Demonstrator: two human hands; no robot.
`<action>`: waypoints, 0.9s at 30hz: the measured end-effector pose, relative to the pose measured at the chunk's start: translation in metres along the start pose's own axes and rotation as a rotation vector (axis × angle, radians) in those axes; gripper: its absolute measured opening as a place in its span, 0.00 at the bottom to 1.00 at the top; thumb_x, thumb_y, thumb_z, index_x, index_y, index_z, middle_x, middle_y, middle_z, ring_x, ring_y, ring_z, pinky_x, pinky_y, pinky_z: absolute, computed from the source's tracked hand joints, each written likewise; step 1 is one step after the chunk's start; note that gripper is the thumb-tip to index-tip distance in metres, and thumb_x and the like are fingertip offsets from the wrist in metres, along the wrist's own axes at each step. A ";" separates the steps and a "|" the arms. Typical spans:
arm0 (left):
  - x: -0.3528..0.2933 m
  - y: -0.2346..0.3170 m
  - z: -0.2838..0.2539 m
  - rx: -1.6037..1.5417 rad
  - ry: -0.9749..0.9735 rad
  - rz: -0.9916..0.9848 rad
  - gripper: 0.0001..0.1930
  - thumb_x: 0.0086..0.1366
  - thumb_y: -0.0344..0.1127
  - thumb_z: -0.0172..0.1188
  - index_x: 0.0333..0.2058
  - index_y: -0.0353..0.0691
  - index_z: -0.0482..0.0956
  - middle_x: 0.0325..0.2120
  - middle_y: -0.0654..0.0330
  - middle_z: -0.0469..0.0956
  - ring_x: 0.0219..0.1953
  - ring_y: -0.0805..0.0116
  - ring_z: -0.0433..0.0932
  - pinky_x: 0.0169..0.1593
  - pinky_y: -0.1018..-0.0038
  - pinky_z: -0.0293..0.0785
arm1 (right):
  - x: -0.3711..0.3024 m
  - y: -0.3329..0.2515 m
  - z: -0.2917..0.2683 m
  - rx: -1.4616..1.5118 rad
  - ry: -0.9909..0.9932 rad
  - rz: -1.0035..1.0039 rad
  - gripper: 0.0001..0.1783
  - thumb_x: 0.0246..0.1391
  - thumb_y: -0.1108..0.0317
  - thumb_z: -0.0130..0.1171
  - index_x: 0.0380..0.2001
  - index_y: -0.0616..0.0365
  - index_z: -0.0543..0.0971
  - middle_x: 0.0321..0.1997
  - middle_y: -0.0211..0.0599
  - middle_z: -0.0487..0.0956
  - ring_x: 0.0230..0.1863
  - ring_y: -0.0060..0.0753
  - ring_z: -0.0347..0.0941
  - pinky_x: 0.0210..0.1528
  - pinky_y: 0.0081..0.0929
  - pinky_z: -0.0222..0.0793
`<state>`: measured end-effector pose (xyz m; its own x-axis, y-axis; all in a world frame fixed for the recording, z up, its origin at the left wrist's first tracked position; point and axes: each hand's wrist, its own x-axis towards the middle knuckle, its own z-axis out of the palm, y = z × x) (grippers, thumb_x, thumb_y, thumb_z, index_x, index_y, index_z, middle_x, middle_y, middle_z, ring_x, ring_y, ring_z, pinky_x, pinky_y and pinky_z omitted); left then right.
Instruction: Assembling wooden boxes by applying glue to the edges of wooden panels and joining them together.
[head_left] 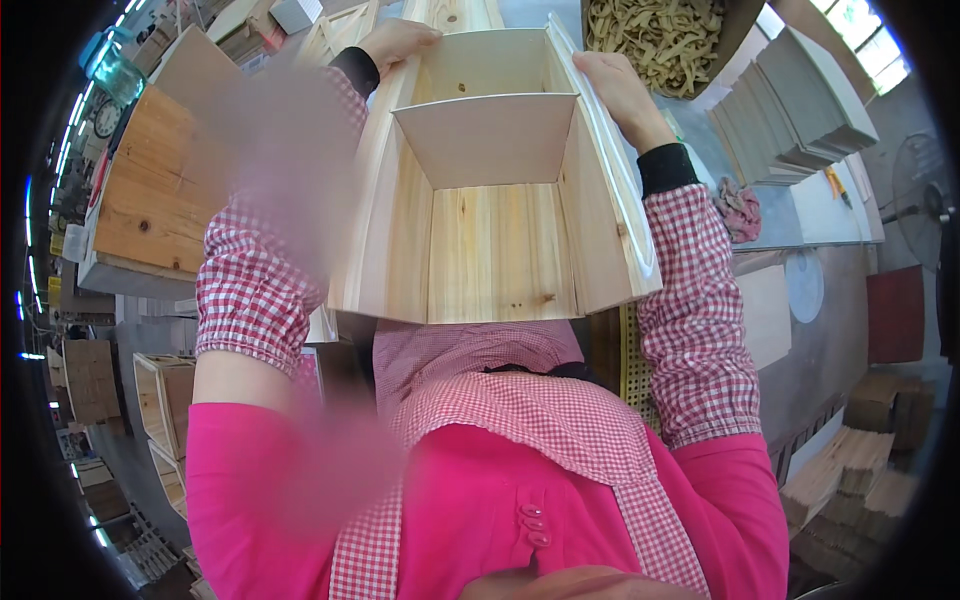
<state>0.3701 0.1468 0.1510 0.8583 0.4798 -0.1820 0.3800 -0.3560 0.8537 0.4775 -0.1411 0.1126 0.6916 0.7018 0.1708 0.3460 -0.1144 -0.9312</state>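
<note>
A pale wooden box [495, 250] lies in front of me, its near end reaching over my lap. A light panel [490, 140] stands across its inside and divides it into two compartments. My left hand [400, 40] holds the box near its far left corner, with the fingertips partly hidden. On the far right side, my right hand [622, 95] grips the side wall, thumb near the top edge. A white line [625, 190], perhaps glue, runs along that right edge. A blurred smear covers part of my left sleeve.
An open carton [655, 40] of curled tan strips sits beyond the box. Stacked grey panels [795, 110], a crumpled pink cloth [738, 212] and an orange-handled tool [838, 188] are on the right. Wooden boards [150, 190] are piled at left; a fan [925, 200] stands far right.
</note>
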 end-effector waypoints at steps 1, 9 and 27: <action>-0.001 -0.004 -0.002 -0.062 0.008 -0.001 0.19 0.64 0.43 0.58 0.48 0.36 0.79 0.42 0.58 0.78 0.44 0.69 0.77 0.49 0.77 0.72 | 0.002 0.000 0.001 0.017 -0.013 0.037 0.19 0.60 0.60 0.46 0.29 0.68 0.75 0.28 0.27 0.75 0.30 0.19 0.66 0.36 0.23 0.64; -0.069 0.008 0.013 0.306 -0.219 0.327 0.19 0.62 0.47 0.61 0.42 0.36 0.82 0.46 0.53 0.77 0.52 0.65 0.73 0.54 0.72 0.68 | 0.030 0.036 -0.009 -0.216 -0.062 -0.133 0.19 0.57 0.62 0.47 0.25 0.70 0.75 0.23 0.30 0.74 0.25 0.24 0.67 0.30 0.28 0.63; -0.053 -0.008 0.021 0.453 -0.293 0.346 0.16 0.52 0.41 0.66 0.27 0.30 0.82 0.38 0.34 0.77 0.47 0.52 0.77 0.54 0.68 0.68 | 0.033 0.020 -0.014 -0.208 0.023 0.052 0.15 0.53 0.67 0.47 0.20 0.68 0.74 0.20 0.30 0.73 0.23 0.20 0.65 0.26 0.27 0.61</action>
<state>0.3292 0.1070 0.1435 0.9918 0.0600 -0.1131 0.1169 -0.7852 0.6082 0.5161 -0.1304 0.1037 0.7254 0.6752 0.1339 0.4315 -0.2946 -0.8527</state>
